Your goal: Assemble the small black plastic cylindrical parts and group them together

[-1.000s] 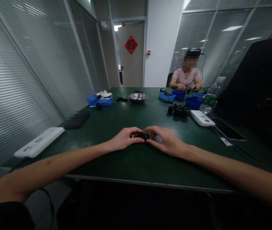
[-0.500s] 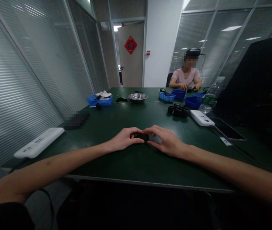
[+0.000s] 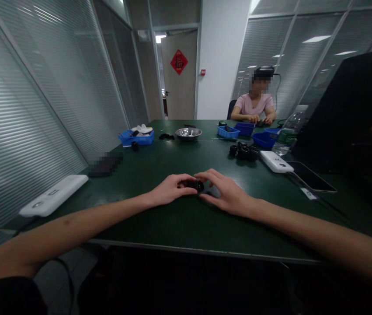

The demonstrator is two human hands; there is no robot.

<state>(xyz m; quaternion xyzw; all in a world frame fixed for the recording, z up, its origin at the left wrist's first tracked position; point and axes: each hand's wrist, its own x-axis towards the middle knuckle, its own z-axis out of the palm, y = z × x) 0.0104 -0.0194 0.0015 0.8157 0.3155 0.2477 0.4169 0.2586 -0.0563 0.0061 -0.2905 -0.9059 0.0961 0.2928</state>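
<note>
Both my hands rest together on the dark green table (image 3: 186, 223), near its front edge. My left hand (image 3: 170, 190) pinches a small black part (image 3: 193, 185) with closed fingers. My right hand (image 3: 227, 194) meets it from the right, its fingers curled onto the same black part. A pale grey piece shows under my right fingers, too hidden to name. A pile of similar black parts (image 3: 245, 151) lies further back on the right.
White flat devices lie at the left (image 3: 53, 194) and right (image 3: 273, 161), a phone (image 3: 311, 176) and water bottle (image 3: 289, 131) at the right. Blue bins (image 3: 136, 137) and a metal bowl (image 3: 189, 132) stand behind. A person in pink (image 3: 254, 106) works at the far end.
My right hand's fingers have shifted slightly up and over the black part, covering more of the pale piece. My left hand has barely moved.
</note>
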